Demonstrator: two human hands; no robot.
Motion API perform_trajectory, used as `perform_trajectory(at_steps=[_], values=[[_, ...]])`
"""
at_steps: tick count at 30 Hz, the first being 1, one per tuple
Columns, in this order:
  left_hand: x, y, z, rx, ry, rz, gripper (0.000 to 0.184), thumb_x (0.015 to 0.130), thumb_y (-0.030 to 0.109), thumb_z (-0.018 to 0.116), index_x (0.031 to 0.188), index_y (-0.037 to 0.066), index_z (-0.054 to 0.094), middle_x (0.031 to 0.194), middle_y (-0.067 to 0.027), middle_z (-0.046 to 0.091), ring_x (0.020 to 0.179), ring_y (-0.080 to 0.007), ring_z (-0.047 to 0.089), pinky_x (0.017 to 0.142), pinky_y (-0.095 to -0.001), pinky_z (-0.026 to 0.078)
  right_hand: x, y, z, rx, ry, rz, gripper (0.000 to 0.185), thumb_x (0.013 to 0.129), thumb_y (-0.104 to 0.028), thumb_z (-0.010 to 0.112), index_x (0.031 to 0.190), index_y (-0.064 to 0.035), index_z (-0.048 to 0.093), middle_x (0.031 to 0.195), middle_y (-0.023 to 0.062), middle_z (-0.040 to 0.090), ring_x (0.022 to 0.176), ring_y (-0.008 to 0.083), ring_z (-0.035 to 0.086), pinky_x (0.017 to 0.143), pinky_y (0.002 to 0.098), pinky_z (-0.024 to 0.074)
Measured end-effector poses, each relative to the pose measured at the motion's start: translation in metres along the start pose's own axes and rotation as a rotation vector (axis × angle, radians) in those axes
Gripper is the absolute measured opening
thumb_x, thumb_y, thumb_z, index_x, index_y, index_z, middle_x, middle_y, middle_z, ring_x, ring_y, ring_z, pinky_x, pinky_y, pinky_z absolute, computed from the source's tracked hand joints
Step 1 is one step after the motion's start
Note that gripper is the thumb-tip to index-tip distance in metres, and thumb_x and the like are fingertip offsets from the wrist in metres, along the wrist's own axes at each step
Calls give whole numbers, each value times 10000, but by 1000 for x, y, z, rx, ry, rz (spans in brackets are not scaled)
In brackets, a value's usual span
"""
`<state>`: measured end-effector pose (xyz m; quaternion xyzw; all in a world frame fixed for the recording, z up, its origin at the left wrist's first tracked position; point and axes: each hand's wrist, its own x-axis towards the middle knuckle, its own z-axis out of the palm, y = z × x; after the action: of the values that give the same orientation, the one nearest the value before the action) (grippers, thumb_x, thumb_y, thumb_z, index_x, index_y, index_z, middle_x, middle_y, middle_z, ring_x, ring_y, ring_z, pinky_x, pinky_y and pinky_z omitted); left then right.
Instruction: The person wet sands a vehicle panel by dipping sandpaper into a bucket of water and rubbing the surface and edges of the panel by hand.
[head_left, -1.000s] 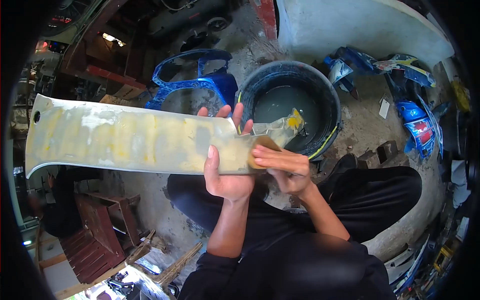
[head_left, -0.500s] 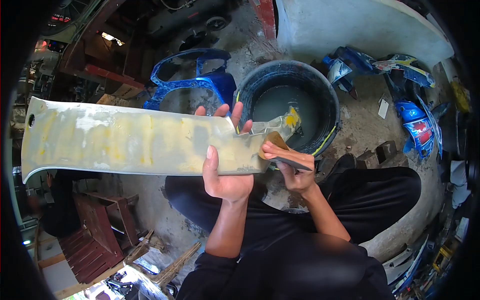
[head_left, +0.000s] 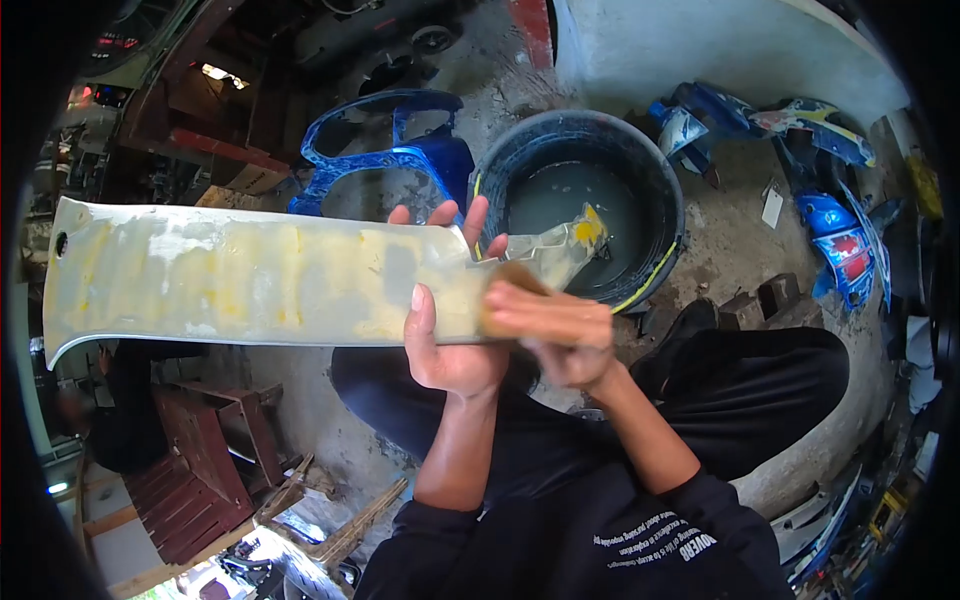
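A long pale motorcycle body panel [head_left: 230, 280], patched with yellowish filler, lies across my view. My left hand [head_left: 455, 350] grips it from beneath near its right part, thumb over the near edge and fingertips showing past the far edge. My right hand [head_left: 560, 335], smeared by motion, presses a folded piece of brown sandpaper [head_left: 508, 285] on the panel just right of my left thumb. The panel's narrow end with a bright yellow patch [head_left: 590, 228] reaches over a dark bucket [head_left: 665, 180] holding cloudy water.
A blue plastic fairing [head_left: 430, 160] lies on the floor left of the bucket. More blue body parts [head_left: 840, 245] lie at the right by the pale wall [head_left: 730, 50]. A dark red slatted wooden bench [head_left: 190, 480] stands lower left. Another person in dark clothes [head_left: 130, 410] is at the left.
My right hand has slid left along the panel with the sandpaper, toward my left thumb. My left hand and the panel have hardly moved.
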<state>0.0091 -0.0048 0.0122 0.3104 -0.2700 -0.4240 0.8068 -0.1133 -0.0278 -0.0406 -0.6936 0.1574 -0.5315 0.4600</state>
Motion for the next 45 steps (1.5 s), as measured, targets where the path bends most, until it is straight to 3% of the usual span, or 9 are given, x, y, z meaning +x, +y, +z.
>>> perform_trajectory(at_steps=[5,8,12,13,19,27,32,38,45], values=[[3,-2,-3,-27,-2,3,702,971,395,449,1569,85,251,1494,-244,413,1407,-492,409,1082,-593,419,1,8,4,65,-13,-34,295,870,32,664,1146,-20,753,1181,158,743,1187,316,686,1105,487,479],[2,1,-3,7,27,19,705,966,390,462,1568,86,256,1486,-241,421,1405,-490,412,1083,-589,420,-33,25,-13,-2,110,218,208,945,-38,617,1073,44,758,1147,206,745,1162,358,693,1062,452,508],[1,0,0,14,22,27,707,965,392,465,1570,91,258,1481,-232,428,1403,-488,415,1093,-588,406,-4,11,-6,-49,51,69,220,957,-58,603,1075,42,759,1142,205,747,1148,364,700,1034,432,529],[0,-1,-1,15,20,18,707,965,392,465,1570,91,258,1481,-232,428,1403,-488,415,1093,-588,406,6,4,0,-35,22,43,262,844,33,697,1095,0,768,1149,157,754,1159,304,701,1066,445,514],[3,0,-5,-7,14,16,699,973,390,447,1574,92,250,1490,-231,423,1414,-488,397,1100,-585,395,-15,20,-10,2,50,105,216,980,-64,593,1073,37,760,1148,215,742,1152,354,700,1058,454,508],[4,-2,-3,-17,28,18,700,974,383,452,1574,88,247,1483,-238,424,1397,-492,416,1091,-582,407,13,4,1,-27,28,32,215,960,-39,598,1082,34,760,1162,218,737,1176,374,684,1064,453,502],[3,0,-3,7,30,27,701,973,388,446,1575,88,246,1480,-235,424,1401,-495,405,1092,-582,406,-41,32,-15,-1,145,213,261,898,36,648,1125,-14,767,1164,162,749,1212,313,672,1111,467,465],[4,-2,-1,-6,10,17,705,969,397,449,1574,95,252,1482,-224,428,1413,-480,398,1088,-575,406,7,4,5,9,31,13,285,885,2,684,1154,-50,762,1185,136,748,1212,304,673,1129,483,446],[3,0,0,29,27,16,705,964,400,460,1569,96,264,1473,-231,430,1399,-477,417,1087,-569,413,-31,26,-16,-35,136,184,253,900,14,666,1131,-22,763,1176,167,745,1192,320,683,1085,450,489]])
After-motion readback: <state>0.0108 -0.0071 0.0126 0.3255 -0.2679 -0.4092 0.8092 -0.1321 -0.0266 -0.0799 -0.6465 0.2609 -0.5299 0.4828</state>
